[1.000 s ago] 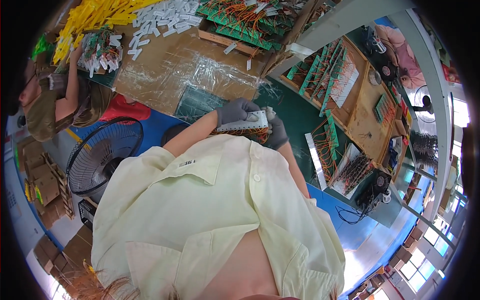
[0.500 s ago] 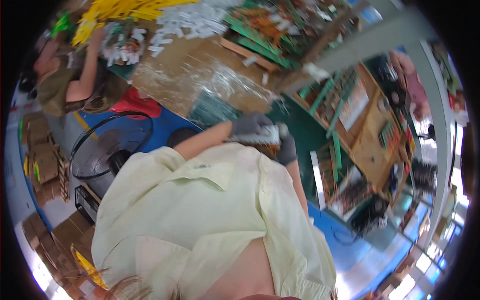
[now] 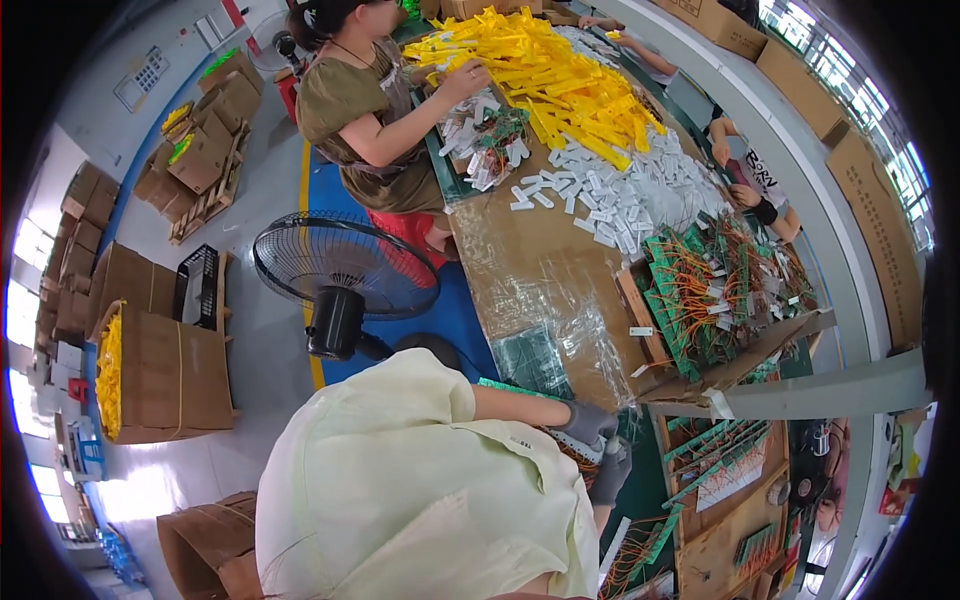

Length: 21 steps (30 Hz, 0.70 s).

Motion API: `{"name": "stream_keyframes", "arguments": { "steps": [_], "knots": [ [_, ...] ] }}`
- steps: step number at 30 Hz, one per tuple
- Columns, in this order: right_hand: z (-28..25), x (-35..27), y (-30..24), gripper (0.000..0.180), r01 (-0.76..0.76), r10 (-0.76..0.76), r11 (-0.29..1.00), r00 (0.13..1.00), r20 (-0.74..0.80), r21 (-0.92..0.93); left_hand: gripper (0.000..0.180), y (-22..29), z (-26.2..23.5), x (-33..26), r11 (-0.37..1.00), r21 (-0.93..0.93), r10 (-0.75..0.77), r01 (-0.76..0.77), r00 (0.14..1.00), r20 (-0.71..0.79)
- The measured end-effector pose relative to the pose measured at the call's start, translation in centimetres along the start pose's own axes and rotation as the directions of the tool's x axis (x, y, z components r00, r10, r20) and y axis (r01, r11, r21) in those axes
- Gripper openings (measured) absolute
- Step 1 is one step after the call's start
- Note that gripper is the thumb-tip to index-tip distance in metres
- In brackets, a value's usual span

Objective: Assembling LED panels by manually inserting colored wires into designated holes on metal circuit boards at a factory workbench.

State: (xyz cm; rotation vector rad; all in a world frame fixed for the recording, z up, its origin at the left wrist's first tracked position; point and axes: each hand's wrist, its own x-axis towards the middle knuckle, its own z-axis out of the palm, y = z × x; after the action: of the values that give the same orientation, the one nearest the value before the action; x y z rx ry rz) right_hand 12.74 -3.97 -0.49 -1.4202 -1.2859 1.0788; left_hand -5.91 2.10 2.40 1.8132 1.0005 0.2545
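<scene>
In a grey glove, my left hand is closed over a light-coloured strip with orange wires, held close to my body at the bench edge. Beside and just below it, my right hand, also gloved in grey, has its fingers bent against the strip's end; what lies in them is hidden. A green board strip shows behind my left forearm. Ahead of my hands lies brown cardboard with clear plastic film over it. To the right, green boards with orange wires are piled behind a wooden edge.
White pieces and yellow parts are heaped farther along the bench. A co-worker sits at its left side. A black fan stands left of me. A grey metal beam crosses at right, above a wooden tray.
The view has swung, so the bench and fan now appear farther right and more of the left floor shows. Both hands stay together at the wired strip.
</scene>
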Motion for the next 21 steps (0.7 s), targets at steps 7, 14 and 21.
{"name": "stream_keyframes", "arguments": {
  "steps": [7, 14, 21],
  "knots": [
    [-1.5, -0.8, -3.8, 0.022, -0.404, 0.336, 0.893, 0.891, 0.305, 0.197, 0.041, -0.9, -1.4, -0.4, 0.999, -0.019, -0.047, 0.051, 0.985, 0.163],
    [-1.1, -0.9, -1.5, 0.021, -0.389, 0.368, 0.815, 0.92, 0.136, 0.429, 0.038, -0.6, -1.5, -0.2, 0.996, -0.027, -0.074, 0.08, 0.983, 0.171],
    [1.5, 0.2, 0.9, 0.015, 0.028, -0.133, 0.845, 0.979, -0.157, -0.535, 0.042, -0.3, 0.1, 0.7, 0.963, 0.198, -0.198, 0.181, 0.978, 0.068]
  ]
}}
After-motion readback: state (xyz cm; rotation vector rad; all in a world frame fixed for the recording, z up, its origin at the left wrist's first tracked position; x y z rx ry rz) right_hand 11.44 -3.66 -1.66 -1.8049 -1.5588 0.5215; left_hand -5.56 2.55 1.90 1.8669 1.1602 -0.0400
